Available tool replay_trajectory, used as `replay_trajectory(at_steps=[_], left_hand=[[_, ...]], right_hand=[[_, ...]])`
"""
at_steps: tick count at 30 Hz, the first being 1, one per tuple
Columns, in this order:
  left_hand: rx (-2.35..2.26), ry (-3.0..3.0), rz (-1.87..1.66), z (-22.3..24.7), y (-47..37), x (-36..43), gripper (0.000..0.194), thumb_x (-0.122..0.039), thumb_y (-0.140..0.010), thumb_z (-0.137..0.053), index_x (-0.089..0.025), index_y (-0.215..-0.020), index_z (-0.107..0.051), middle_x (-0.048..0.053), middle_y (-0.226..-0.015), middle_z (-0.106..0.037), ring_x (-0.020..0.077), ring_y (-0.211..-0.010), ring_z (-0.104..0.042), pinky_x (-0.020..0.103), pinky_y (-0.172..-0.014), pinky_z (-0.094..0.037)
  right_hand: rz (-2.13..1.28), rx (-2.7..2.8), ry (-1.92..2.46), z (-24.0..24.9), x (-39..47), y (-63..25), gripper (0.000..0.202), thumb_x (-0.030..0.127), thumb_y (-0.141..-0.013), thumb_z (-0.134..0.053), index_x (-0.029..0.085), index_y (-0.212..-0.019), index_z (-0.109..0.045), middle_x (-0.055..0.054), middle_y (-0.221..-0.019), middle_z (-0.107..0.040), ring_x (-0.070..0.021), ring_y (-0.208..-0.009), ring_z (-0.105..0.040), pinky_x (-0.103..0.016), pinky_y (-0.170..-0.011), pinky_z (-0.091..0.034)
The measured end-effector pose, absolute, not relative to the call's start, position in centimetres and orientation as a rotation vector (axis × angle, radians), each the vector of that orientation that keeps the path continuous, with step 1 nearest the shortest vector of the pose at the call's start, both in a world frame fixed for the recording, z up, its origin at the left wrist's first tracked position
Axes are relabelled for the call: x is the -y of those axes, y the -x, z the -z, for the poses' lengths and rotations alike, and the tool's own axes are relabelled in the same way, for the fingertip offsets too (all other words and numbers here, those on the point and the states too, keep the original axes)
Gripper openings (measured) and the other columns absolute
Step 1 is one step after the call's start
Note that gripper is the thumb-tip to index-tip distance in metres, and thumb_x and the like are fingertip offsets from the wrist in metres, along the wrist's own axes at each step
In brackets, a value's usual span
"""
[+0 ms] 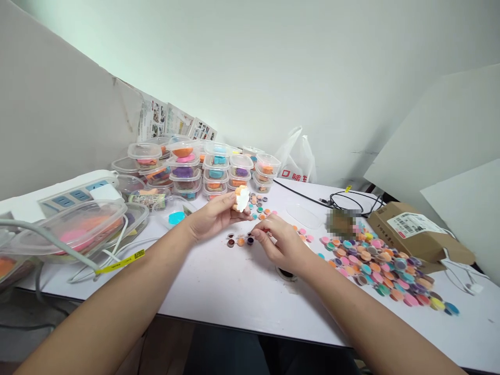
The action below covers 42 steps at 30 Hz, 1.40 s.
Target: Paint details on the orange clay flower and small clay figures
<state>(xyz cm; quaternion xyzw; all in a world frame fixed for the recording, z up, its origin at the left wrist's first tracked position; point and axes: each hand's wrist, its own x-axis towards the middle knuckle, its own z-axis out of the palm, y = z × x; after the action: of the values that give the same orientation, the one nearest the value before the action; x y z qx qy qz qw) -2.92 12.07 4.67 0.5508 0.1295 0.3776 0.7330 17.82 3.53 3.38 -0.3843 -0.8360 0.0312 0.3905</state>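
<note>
My left hand [219,213] is closed around a small white figure [242,199] with an orange patch on its upper part, held above the table. My right hand [282,242] hovers lower and to the right, its thumb and fingers pinched together; whatever they hold is too small to make out. Just below the fingertips stand little open paint pots: a dark red pot [230,242], an orange pot [241,241] and a dark purple pot [250,240]. A dark round thing [286,273] is partly hidden under my right wrist.
Stacked clear tubs [186,172] with coloured contents line the back left. Many small coloured pots [385,268] are heaped at the right, before a cardboard box [420,232]. A power strip [74,195], a black cable [339,200], a clear lid [304,215] and a plastic bag [297,156] lie around.
</note>
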Motion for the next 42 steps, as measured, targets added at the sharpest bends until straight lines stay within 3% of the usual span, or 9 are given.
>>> replay_trajectory(at_steps=[5, 9, 12, 19, 25, 31, 35, 39, 42], left_hand=[[-0.251, -1.401, -0.858, -4.7, 3.0, -11.7, 0.039, -0.051, -0.09, -0.07, -0.023, -0.117, -0.067, 0.004, -0.1, -0.067, 0.0169, -0.094, -0.067, 0.036, -0.099, -0.053], [-0.431, -1.74, -1.011, -4.3, 2.7, -11.5, 0.057, -0.042, -0.087, -0.076, -0.024, -0.137, -0.055, 0.007, -0.12, -0.065, 0.0208, -0.112, -0.065, 0.038, -0.103, -0.051], [-0.542, -1.938, -1.089, -4.2, 2.5, -11.2, 0.062, -0.038, -0.084, -0.08, -0.025, -0.139, -0.055, 0.008, -0.131, -0.062, 0.0235, -0.123, -0.061, 0.04, -0.11, -0.047], [-0.561, -1.94, -1.175, -4.5, 2.4, -10.8, 0.066, -0.035, -0.081, -0.081, -0.029, -0.141, -0.055, 0.006, -0.122, -0.066, 0.0254, -0.125, -0.062, 0.043, -0.113, -0.046], [-0.534, -1.824, -1.152, -4.6, 2.3, -10.8, 0.068, -0.038, -0.079, -0.084, -0.027, -0.139, -0.056, 0.009, -0.131, -0.065, 0.0252, -0.125, -0.063, 0.041, -0.11, -0.049], [-0.496, -1.595, -1.011, -4.4, 2.4, -11.3, 0.058, -0.066, -0.083, -0.07, -0.017, -0.113, -0.07, 0.01, -0.097, -0.077, 0.0268, -0.093, -0.075, 0.044, -0.094, -0.056], [-0.511, -1.572, -0.86, -4.1, 2.1, -11.2, 0.061, -0.073, -0.08, -0.068, -0.018, -0.105, -0.07, 0.008, -0.087, -0.075, 0.0237, -0.081, -0.075, 0.038, -0.084, -0.056], [-0.534, -1.652, -0.713, -4.0, 1.4, -10.7, 0.057, -0.074, -0.081, -0.066, -0.017, -0.084, -0.061, 0.0, -0.066, -0.062, 0.0112, -0.053, -0.055, 0.024, -0.054, -0.043], [-0.5, -1.668, -0.642, -3.9, 1.1, -10.6, 0.055, -0.07, -0.086, -0.063, -0.017, -0.074, -0.052, -0.005, -0.055, -0.048, 0.0072, -0.048, -0.041, 0.021, -0.046, -0.028]], right_hand=[[-0.056, 2.077, 0.95, -3.8, -3.0, -18.2, 0.018, 0.02, -0.101, -0.053, 0.02, -0.086, -0.063, -0.002, -0.072, -0.066, -0.0159, -0.071, -0.057, -0.032, -0.068, -0.048], [-0.051, 2.059, 0.917, -4.3, -2.6, -18.4, 0.016, 0.019, -0.099, -0.054, 0.02, -0.085, -0.062, -0.002, -0.072, -0.066, -0.0155, -0.07, -0.058, -0.032, -0.067, -0.049], [0.006, 2.037, 0.862, -4.7, -2.4, -18.7, 0.017, 0.018, -0.099, -0.053, 0.021, -0.085, -0.061, -0.002, -0.071, -0.066, -0.0154, -0.067, -0.058, -0.033, -0.065, -0.048], [0.068, 1.944, 0.791, -5.7, -1.4, -19.3, 0.021, 0.015, -0.099, -0.05, 0.022, -0.087, -0.065, -0.004, -0.07, -0.065, -0.0167, -0.066, -0.058, -0.034, -0.062, -0.049], [-0.18, 1.898, 0.757, -5.6, -1.0, -19.1, 0.029, 0.018, -0.101, -0.047, 0.021, -0.075, -0.059, -0.001, -0.064, -0.064, -0.013, -0.059, -0.058, -0.029, -0.057, -0.047], [-0.596, 1.969, 1.087, -5.0, -1.1, -17.8, 0.035, 0.032, -0.102, -0.05, 0.02, -0.072, -0.06, -0.001, -0.066, -0.068, -0.0129, -0.059, -0.061, -0.026, -0.055, -0.046], [-0.728, 2.027, 1.093, -4.7, -0.9, -16.0, 0.031, 0.031, -0.102, -0.05, 0.02, -0.077, -0.064, -0.001, -0.067, -0.068, -0.0128, -0.058, -0.061, -0.026, -0.054, -0.045], [-0.815, 1.991, 1.127, -4.3, -1.2, -15.4, 0.025, 0.03, -0.102, -0.048, 0.019, -0.087, -0.066, 0.0, -0.066, -0.066, -0.0125, -0.057, -0.058, -0.025, -0.054, -0.042], [-0.909, 1.947, 1.201, -4.4, -1.4, -15.6, 0.024, 0.03, -0.101, -0.048, 0.018, -0.089, -0.065, 0.0, -0.065, -0.063, -0.0122, -0.057, -0.056, -0.025, -0.054, -0.04]])
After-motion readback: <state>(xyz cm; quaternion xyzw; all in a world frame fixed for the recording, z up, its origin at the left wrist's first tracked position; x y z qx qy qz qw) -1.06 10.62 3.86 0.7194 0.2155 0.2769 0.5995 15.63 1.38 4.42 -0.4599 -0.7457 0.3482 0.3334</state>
